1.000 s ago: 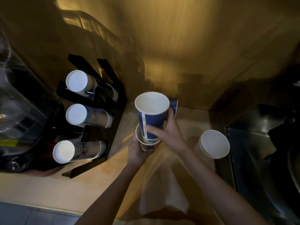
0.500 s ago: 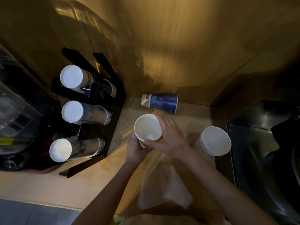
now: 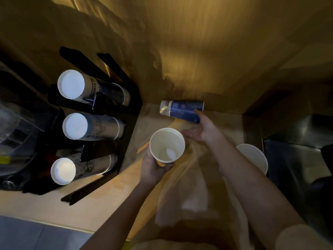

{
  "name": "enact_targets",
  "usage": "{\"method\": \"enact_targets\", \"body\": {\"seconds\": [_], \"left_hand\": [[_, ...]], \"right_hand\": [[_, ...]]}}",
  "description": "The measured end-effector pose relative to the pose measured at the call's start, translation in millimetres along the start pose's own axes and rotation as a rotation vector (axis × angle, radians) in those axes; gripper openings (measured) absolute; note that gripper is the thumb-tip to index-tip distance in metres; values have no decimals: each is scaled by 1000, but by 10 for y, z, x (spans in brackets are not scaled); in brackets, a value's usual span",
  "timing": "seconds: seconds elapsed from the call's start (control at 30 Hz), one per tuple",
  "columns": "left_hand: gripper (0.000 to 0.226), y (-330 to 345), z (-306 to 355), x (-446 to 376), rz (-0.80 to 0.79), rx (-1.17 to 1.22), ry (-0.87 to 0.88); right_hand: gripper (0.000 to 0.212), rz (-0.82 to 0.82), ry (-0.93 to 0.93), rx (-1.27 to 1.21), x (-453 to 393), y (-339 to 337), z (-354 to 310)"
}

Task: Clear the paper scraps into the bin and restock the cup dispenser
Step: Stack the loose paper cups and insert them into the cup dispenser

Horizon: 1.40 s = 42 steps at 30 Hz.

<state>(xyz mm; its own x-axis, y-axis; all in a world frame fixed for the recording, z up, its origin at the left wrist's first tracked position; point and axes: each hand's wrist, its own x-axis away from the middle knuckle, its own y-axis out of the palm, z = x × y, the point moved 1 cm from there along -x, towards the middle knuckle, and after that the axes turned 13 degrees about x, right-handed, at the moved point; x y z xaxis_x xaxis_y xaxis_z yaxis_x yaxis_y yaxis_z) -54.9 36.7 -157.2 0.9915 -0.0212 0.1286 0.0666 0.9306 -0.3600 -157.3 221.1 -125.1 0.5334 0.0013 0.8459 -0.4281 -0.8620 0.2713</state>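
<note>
My left hand is wrapped around the lower part of an upright stack of white paper cups, its open mouth facing up at me. My right hand is spread open, palm up, reaching to the far side; one fingertip touches the wide end of a blue paper cup that lies on its side against the far wall, its narrow base pointing left. The hand grips nothing.

Both sit over the light wooden counter. Under my forearms lies a pale sheet of crumpled paper, blurred, near me on the counter. To the right, partly hidden behind my right arm, stands another stack of white cups, just beside a dark metal surface at the right edge.

To the left stands the black cup dispenser rack, with three rows of cups lying sideways, white bases toward the left: a far row, a middle row and a near row. Further left I see clear plastic containers, dim and hard to read.
</note>
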Motion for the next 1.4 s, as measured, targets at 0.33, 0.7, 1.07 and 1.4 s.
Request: {"method": "enact_targets", "body": {"seconds": [0.33, 0.7, 1.07, 1.4], "left_hand": [[83, 35, 4, 21, 20, 4, -23], [83, 49, -44, -4, 27, 32, 10], [91, 55, 9, 20, 31, 77, 79], [95, 50, 36, 20, 20, 105, 122]], "right_hand": [[68, 66, -81, -146, -222, 12, -175], [37, -50, -294, -323, 163, -63, -309], [59, -19, -894, 401, 1453, 115, -549], [97, 122, -1153, 1300, 1506, -1, 321]]}}
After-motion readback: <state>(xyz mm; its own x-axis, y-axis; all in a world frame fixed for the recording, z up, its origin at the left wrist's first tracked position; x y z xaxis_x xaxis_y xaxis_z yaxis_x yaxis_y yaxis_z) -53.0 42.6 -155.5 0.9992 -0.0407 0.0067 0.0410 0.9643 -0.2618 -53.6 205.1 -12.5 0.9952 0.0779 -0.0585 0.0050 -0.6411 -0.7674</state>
